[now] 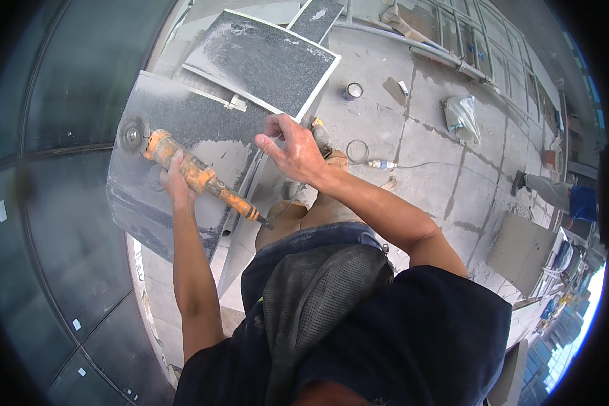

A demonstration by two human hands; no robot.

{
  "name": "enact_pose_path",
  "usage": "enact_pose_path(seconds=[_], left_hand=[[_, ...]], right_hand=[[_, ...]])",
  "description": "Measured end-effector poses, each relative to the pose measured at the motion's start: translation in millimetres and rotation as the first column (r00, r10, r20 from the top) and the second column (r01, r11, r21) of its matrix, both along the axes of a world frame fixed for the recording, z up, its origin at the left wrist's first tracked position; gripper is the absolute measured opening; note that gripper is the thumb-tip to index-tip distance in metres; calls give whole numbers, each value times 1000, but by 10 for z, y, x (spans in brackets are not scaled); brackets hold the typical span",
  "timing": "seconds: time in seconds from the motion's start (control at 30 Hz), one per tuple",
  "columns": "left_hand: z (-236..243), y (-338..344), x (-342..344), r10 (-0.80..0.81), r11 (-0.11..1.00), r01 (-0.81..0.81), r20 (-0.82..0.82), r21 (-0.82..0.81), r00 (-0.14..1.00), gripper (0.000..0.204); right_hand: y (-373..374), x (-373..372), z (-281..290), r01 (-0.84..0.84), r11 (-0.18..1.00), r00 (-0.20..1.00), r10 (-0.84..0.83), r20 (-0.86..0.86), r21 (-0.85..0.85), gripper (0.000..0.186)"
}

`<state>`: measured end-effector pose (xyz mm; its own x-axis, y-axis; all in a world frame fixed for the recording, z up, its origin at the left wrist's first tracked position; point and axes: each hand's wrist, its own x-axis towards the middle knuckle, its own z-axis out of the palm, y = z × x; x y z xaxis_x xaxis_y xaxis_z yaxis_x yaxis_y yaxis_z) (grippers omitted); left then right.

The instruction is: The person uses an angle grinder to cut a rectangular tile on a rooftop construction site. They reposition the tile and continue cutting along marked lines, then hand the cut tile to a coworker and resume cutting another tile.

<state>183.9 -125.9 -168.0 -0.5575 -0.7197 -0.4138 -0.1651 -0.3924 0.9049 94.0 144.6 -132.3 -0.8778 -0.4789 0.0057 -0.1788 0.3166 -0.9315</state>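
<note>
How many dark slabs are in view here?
3: the near slab under the orange tool, the white-edged slab just beyond it, and the narrow slab at the picture's top. Others may be hidden beneath.

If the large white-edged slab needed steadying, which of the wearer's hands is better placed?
Probably the right hand: it looks empty and is by the near corner of the large white-edged slab. The left hand grips the orange angle grinder, farther from that slab.
</note>
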Motion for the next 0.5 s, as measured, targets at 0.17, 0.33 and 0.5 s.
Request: enact_pose_path(seconds=[0.17,0.33,0.5], left_hand=[[276,59,87,-179,984,175,-112,-41,977,48],[531,218,198,-243,970,239,-189,-46,951,48],[611,241,361,-255,967,246,-193,-70,948,46]], right_hand=[[-35,438,-693,369,926,910,-376,174,74,52],[-100,248,-1311,429,887,902,-429,-42,171,78],[-307,281,-1414,347,887,885,-417,209,304,82]])
